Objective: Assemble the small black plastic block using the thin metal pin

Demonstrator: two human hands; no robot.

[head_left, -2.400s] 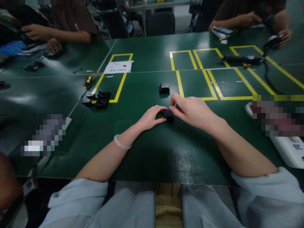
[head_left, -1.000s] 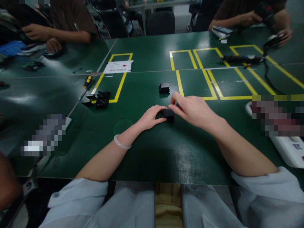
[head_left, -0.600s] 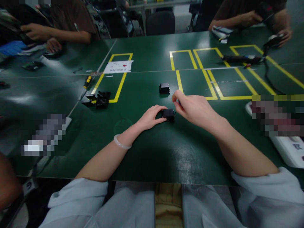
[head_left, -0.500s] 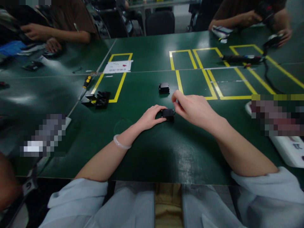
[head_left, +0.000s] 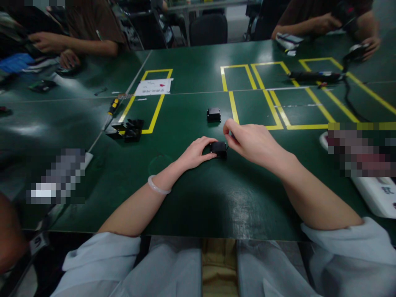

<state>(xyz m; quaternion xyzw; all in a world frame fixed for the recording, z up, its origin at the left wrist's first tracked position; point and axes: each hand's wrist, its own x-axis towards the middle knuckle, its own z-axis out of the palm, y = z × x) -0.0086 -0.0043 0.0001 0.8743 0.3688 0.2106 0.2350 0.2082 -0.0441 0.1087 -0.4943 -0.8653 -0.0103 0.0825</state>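
Observation:
On the green table, my left hand point(head_left: 198, 152) grips a small black box-shaped part point(head_left: 218, 148) from its left side, thumb at the near edge and fingers at the far edge. My right hand point(head_left: 247, 138) is closed in a pinch just to the right of that part. Something thin and dark reaches from the pinch toward the part's right corner, too small to name. A similar black part point(head_left: 213, 115) stands a little farther off, apart from both hands.
Several black bracket-like pieces point(head_left: 126, 130) lie at the left, near a yellow-and-black screwdriver point(head_left: 114, 106). Yellow tape outlines point(head_left: 235, 107) mark the table. A black rod-shaped tool point(head_left: 315, 76) with a cable lies at the right. Other people's arms point(head_left: 89, 45) rest across the table.
Almost nothing differs. My right hand has shifted very slightly at the part's right side, while my left hand and the black part have stayed in place.

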